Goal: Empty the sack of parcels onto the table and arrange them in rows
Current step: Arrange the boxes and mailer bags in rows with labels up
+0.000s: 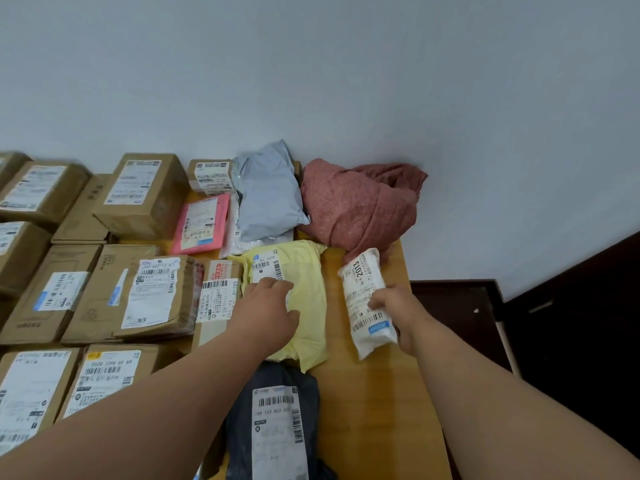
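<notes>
Pretty far along with this one, I'd say. The reddish sack (360, 202) is slumped against the wall at about 1 o'clock on the wooden table (367, 393), crumpled and sagging like there's little or nothing left in it, though I can't see inside. Most of the parcels are already laid out: cardboard boxes (138, 192) fill the whole 9 to 11 o'clock side in fairly tidy rows, labels up, and the soft mailers make up the column nearest the sack. That's a grey poly mailer (266, 192) at 12 o'clock, a pink one (202, 223) just left of it, a yellow mailer (298, 299) dead centre and a dark bag (277, 424) at 6 o'clock. The left hand (268, 311) lies flat on the yellow mailer with fingers relaxed and spread, looks like it's just pressing or nudging it straight. The right hand (398, 313) has its fingers curled around a white rolled-up packet (367, 303) at 3 o'clock, gripping it by its right edge; it's long, soft and crinkly, label facing up with "2013" printed on it, slightly angled. Can't tell if it's touching the tabletop or lifted a bit. What's left, by my guess: set that white one down in the bare strip on the right and square up the mailer column.
</notes>
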The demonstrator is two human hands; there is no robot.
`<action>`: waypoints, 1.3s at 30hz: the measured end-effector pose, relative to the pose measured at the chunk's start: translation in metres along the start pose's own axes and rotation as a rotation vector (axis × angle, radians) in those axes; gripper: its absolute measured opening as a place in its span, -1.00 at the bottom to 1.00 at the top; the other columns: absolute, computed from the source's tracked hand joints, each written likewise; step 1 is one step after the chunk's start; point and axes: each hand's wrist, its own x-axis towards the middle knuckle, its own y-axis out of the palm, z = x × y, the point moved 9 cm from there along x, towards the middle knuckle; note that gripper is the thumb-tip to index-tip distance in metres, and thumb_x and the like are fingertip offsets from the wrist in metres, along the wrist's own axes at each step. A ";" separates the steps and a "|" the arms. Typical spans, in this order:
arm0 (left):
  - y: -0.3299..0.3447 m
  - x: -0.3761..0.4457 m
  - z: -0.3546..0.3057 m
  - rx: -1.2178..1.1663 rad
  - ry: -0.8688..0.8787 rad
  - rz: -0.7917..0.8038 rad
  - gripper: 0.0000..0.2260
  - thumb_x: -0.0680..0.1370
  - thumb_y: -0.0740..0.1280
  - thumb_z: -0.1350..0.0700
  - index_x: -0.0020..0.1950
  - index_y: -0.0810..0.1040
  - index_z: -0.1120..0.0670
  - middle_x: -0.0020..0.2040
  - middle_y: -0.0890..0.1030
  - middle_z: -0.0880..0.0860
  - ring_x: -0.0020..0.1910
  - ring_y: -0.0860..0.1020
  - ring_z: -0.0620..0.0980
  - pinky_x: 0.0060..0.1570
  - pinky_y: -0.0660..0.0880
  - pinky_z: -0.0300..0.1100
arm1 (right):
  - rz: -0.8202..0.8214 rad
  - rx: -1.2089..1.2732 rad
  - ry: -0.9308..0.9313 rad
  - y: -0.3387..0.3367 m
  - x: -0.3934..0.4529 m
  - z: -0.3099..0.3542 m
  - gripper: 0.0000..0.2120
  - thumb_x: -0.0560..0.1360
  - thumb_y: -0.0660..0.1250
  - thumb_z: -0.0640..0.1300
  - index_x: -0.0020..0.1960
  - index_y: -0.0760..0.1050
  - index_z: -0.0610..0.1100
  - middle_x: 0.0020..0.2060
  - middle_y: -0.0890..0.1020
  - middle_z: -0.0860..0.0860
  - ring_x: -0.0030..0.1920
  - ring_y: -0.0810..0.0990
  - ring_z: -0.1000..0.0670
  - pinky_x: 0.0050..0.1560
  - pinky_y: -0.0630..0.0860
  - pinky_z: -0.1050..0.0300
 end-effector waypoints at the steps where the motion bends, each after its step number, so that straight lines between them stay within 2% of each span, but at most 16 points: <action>1: 0.001 0.000 -0.001 0.007 -0.003 0.008 -0.49 0.57 0.28 -0.04 0.52 0.29 -0.04 0.47 0.34 0.01 0.44 0.26 0.08 0.36 0.29 -0.03 | 0.015 -0.030 0.023 0.001 0.001 -0.003 -0.68 0.48 0.24 -0.34 0.22 0.42 -0.17 0.05 0.62 -0.24 -0.04 0.66 -0.26 -0.08 0.65 -0.16; 4: 0.007 0.001 0.002 0.028 -0.022 0.031 -0.49 0.57 0.28 -0.06 0.52 0.29 -0.05 0.47 0.34 0.01 0.44 0.26 0.08 0.36 0.30 -0.02 | -0.057 -0.219 0.031 -0.005 0.010 -0.014 -0.69 0.49 0.27 -0.23 0.23 0.45 -0.11 0.04 0.65 -0.13 -0.05 0.68 -0.16 -0.09 0.67 -0.11; 6: 0.009 0.001 0.006 0.028 -0.033 0.032 -0.49 0.57 0.28 -0.06 0.52 0.29 -0.05 0.46 0.34 0.00 0.43 0.26 0.07 0.35 0.30 -0.03 | -0.111 -0.278 0.009 -0.007 0.017 -0.018 -0.63 0.48 0.29 -0.18 0.28 0.41 -0.12 0.04 0.65 -0.10 -0.05 0.68 -0.13 -0.10 0.68 -0.10; 8: 0.009 0.001 0.011 0.025 -0.047 0.021 -0.49 0.57 0.28 -0.06 0.51 0.30 -0.05 0.46 0.35 0.00 0.43 0.28 0.06 0.34 0.31 -0.04 | -0.143 -0.336 -0.019 -0.003 0.015 -0.013 -0.69 0.53 0.29 -0.14 0.24 0.36 -0.15 0.07 0.62 -0.09 -0.04 0.66 -0.10 -0.07 0.66 -0.03; 10: 0.006 0.002 0.017 0.016 -0.064 0.004 -0.49 0.57 0.27 -0.05 0.51 0.30 -0.04 0.46 0.35 0.00 0.43 0.28 0.06 0.35 0.31 -0.03 | -0.212 -0.612 -0.049 -0.003 0.010 -0.001 -0.76 0.54 0.26 -0.02 0.15 0.35 -0.08 0.11 0.58 -0.07 0.01 0.60 -0.11 0.01 0.59 0.00; 12: 0.000 0.003 0.023 -0.001 -0.086 -0.018 -0.50 0.57 0.27 -0.04 0.51 0.30 -0.04 0.46 0.35 0.00 0.43 0.28 0.06 0.36 0.31 0.01 | -0.436 -0.903 -0.122 -0.011 -0.003 0.024 -0.66 0.49 0.26 0.12 0.16 0.40 -0.06 0.17 0.50 -0.08 0.14 0.49 -0.15 0.14 0.47 -0.04; 14: -0.007 0.006 0.030 -0.021 -0.106 -0.046 -0.51 0.58 0.27 -0.03 0.51 0.31 -0.03 0.46 0.36 0.00 0.42 0.29 0.06 0.37 0.31 0.02 | -0.618 -0.955 -0.352 -0.008 -0.017 0.057 -0.63 0.47 0.28 0.08 0.19 0.43 -0.09 0.14 0.48 -0.09 0.16 0.46 -0.16 0.16 0.42 -0.06; 16: -0.016 0.010 0.038 -0.056 -0.133 -0.073 -0.51 0.58 0.27 -0.02 0.51 0.31 -0.03 0.46 0.35 0.00 0.43 0.29 0.07 0.37 0.30 0.02 | -0.515 -0.810 -0.614 0.018 -0.024 0.084 -0.76 0.50 0.28 -0.06 0.14 0.46 -0.10 0.05 0.52 -0.05 0.08 0.51 -0.10 0.06 0.46 0.02; 19: -0.025 0.014 0.053 -0.121 -0.174 -0.101 -0.51 0.57 0.29 -0.01 0.50 0.32 -0.02 0.47 0.35 0.03 0.45 0.29 0.07 0.38 0.30 0.03 | -0.239 -0.628 -0.671 0.074 -0.017 0.108 -0.78 0.54 0.25 -0.17 0.18 0.46 -0.11 0.01 0.58 -0.02 0.02 0.55 -0.04 0.01 0.46 0.10; 22: -0.036 0.017 0.068 -0.162 -0.199 -0.134 -0.52 0.56 0.32 -0.02 0.48 0.37 -0.01 0.43 0.41 0.04 0.40 0.36 0.07 0.36 0.36 0.00 | -0.080 -0.488 -0.500 0.122 0.003 0.113 -0.76 0.52 0.27 -0.13 0.18 0.42 -0.03 -0.02 0.59 -0.02 -0.07 0.59 -0.04 -0.06 0.55 0.06; 24: -0.042 0.017 0.078 -0.180 -0.214 -0.154 -0.54 0.55 0.32 -0.01 0.46 0.40 -0.03 0.42 0.42 0.02 0.38 0.38 0.06 0.33 0.39 -0.02 | 0.021 -0.219 -0.296 0.147 0.019 0.103 -0.82 0.51 0.30 -0.13 0.11 0.45 -0.09 -0.10 0.53 -0.06 -0.10 0.59 -0.06 0.07 0.62 -0.12; 26: -0.047 0.018 0.087 -0.193 -0.220 -0.171 -0.56 0.55 0.32 -0.01 0.44 0.41 -0.04 0.42 0.42 0.01 0.38 0.38 0.05 0.34 0.37 -0.03 | 0.087 0.062 -0.099 0.167 0.028 0.092 -0.83 0.53 0.34 -0.12 0.07 0.44 -0.15 -0.09 0.47 -0.08 0.01 0.59 -0.09 0.15 0.59 -0.06; 28: -0.051 0.019 0.095 -0.219 -0.207 -0.195 -0.56 0.55 0.33 0.01 0.43 0.42 -0.01 0.41 0.43 0.03 0.38 0.38 0.05 0.36 0.34 -0.06 | 0.109 0.220 -0.003 0.179 0.036 0.089 -0.70 0.54 0.37 -0.10 0.22 0.41 -0.13 0.06 0.47 -0.13 0.10 0.55 -0.12 0.11 0.54 0.04; 31: -0.057 0.021 0.103 -0.243 -0.191 -0.219 -0.58 0.55 0.34 0.04 0.41 0.45 0.03 0.39 0.45 0.05 0.37 0.38 0.05 0.35 0.31 -0.11 | 0.087 0.333 0.042 0.188 0.049 0.088 -0.53 0.52 0.41 -0.04 0.37 0.40 -0.15 0.23 0.51 -0.12 0.07 0.53 -0.08 0.04 0.50 0.02; 35: -0.061 0.021 0.111 -0.255 -0.188 -0.231 -0.59 0.56 0.33 0.05 0.42 0.45 0.01 0.41 0.43 0.02 0.41 0.34 0.02 0.37 0.28 -0.13 | 0.053 0.380 0.061 0.195 0.059 0.089 -0.59 0.49 0.42 0.05 0.28 0.49 -0.07 0.15 0.60 -0.05 0.02 0.59 -0.02 -0.17 0.50 0.09; 39: -0.062 0.022 0.120 -0.272 -0.188 -0.240 -0.60 0.56 0.34 0.06 0.41 0.47 0.00 0.38 0.45 0.00 0.38 0.36 0.02 0.34 0.32 -0.11 | -0.014 0.437 0.032 0.194 0.063 0.092 -0.73 0.56 0.31 -0.04 0.24 0.49 -0.05 -0.12 0.57 -0.02 -0.27 0.52 0.03 -0.29 0.45 0.15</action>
